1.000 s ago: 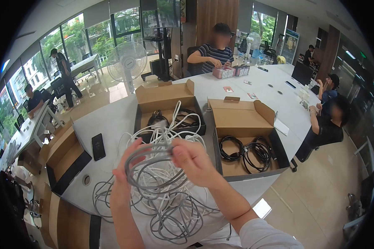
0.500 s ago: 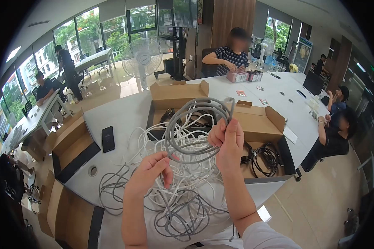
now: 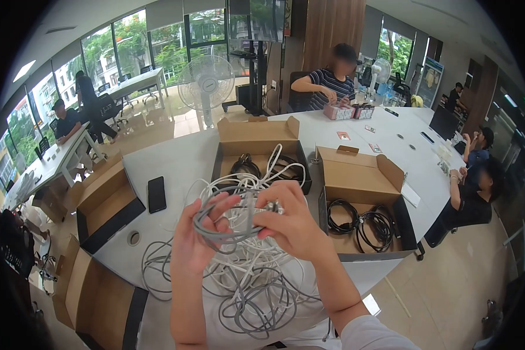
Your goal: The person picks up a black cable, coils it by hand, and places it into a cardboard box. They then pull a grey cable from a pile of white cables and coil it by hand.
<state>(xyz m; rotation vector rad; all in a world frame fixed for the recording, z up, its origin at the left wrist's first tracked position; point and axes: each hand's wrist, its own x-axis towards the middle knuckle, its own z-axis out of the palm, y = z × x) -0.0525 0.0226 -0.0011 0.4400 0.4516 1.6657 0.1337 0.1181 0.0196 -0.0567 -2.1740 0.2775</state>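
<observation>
Cables (image 3: pixel 248 289) lie tangled under the held grey coil (image 3: pixel 217 235), boxes (image 3: pixel 256 137) behind.

Both hands, left hand (image 3: pixel 201 239) and right hand (image 3: pixel 291 224), grip a coiled grey cable (image 3: pixel 227 224).

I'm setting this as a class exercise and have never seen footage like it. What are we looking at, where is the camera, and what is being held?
There is no machine: a person works with two bare hands. The round view comes from a camera worn on their head. The left hand and right hand both grip a coiled grey cable above a tangled pile of white and grey cables on a white table. Behind stand two open cardboard boxes; the right one holds black cables. A black phone lies left.
</observation>
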